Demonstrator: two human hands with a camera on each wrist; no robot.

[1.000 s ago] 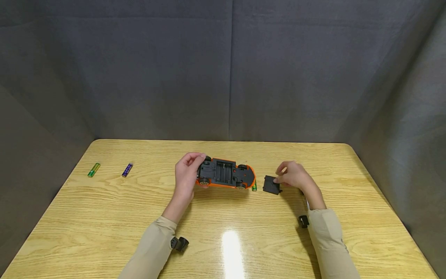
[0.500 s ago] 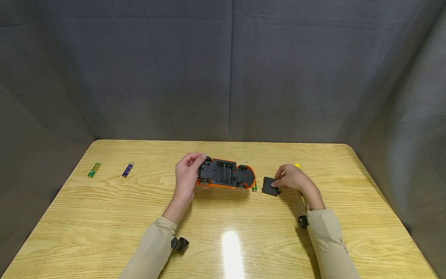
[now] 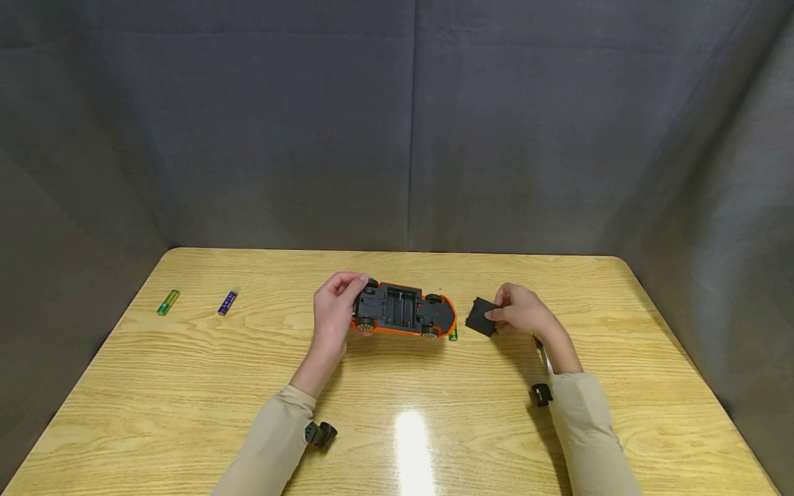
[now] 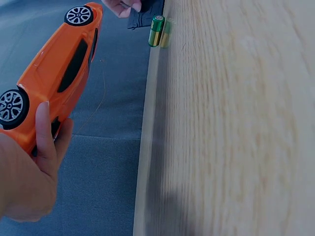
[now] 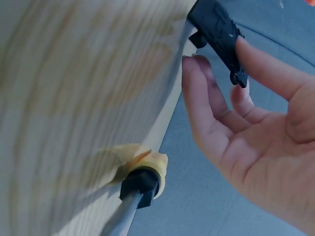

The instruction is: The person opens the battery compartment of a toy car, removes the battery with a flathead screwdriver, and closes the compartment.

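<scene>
Black cover (image 3: 481, 316) pinched in right hand (image 3: 521, 311) fingers (image 5: 275, 73).

a staged recording booth: grey fabric backdrop (image 3: 397, 124) enclosing a bare wooden table (image 3: 186, 386).

A green battery (image 3: 167, 302) and a purple battery (image 3: 227, 302) lie on the wooden table (image 3: 186, 386).

Two long beige sleeves (image 3: 273, 441) are worn, reaching to the wrists. A small black wrist camera (image 3: 320, 434) is strapped under the left cuff, another (image 3: 540, 394) under the right. Hands are bare; short nails are seen.
</scene>
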